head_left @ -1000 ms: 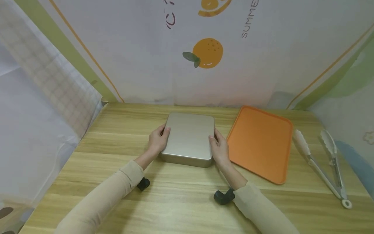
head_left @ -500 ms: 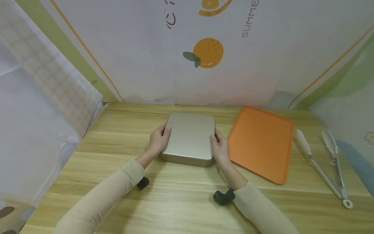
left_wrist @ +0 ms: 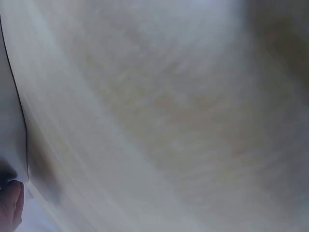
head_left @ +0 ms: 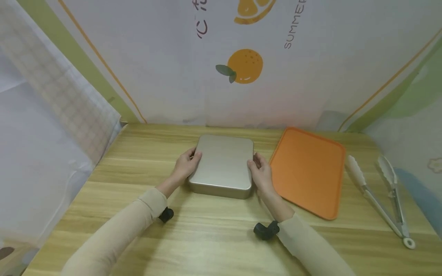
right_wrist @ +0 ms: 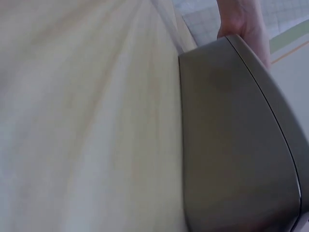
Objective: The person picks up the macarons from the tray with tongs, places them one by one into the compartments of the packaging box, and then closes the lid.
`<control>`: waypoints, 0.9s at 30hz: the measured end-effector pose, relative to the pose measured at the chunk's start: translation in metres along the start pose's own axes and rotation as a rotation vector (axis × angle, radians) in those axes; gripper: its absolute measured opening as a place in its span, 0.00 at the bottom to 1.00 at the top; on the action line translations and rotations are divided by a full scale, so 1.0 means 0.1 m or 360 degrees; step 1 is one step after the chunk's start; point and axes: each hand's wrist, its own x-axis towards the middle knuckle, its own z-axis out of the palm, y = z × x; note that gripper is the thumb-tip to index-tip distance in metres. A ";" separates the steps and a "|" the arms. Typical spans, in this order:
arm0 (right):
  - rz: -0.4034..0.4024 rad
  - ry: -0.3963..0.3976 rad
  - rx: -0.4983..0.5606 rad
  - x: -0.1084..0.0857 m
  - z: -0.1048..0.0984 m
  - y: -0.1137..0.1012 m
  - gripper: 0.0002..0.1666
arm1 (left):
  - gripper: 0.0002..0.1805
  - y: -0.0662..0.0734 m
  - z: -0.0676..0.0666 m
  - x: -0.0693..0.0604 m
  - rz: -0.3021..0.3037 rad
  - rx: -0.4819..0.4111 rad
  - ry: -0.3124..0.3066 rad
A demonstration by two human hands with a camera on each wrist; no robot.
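Observation:
A flat, square metal tin [head_left: 222, 163] with rounded corners lies on the wooden table, its lid on. In the right wrist view, a thin seam runs along the side of the tin [right_wrist: 231, 140] between lid and base. My left hand [head_left: 186, 164] grips the tin's left side, thumb on the top edge and fingers down the side. On the opposite side, my right hand [head_left: 261, 174] holds the edge with its thumb on the lid's rim; its fingers are partly hidden. The left wrist view catches only a sliver of the tin [left_wrist: 12, 125] and some fingertips [left_wrist: 10, 205].
Right of the tin lies an orange tray [head_left: 307, 172], close beside my right hand. Spread tongs [head_left: 383, 199] with white tips rest beyond it, near the table's right side. A printed cloth [head_left: 165, 76] hangs behind the table [head_left: 214, 234].
The head view has tilted slightly, so the scene sits a little lower. Both hands stay at the tin's sides, with only slight finger shifts; the tin stays in place.

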 end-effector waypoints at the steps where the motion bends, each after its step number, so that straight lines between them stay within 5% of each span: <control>1: 0.0009 0.0006 -0.0015 0.03 -0.01 -0.02 0.35 | 0.34 0.01 -0.01 0.03 -0.0006 0.0002 -0.0016; 13: -0.0036 0.0032 -0.0217 0.45 0.07 -0.15 0.30 | 0.34 0.12 0.00 0.47 -0.0044 -0.0032 0.0006; 27: 0.0028 0.0131 -0.0395 0.57 0.13 -0.17 0.29 | 0.31 0.16 0.04 0.63 -0.0037 -0.0014 0.0068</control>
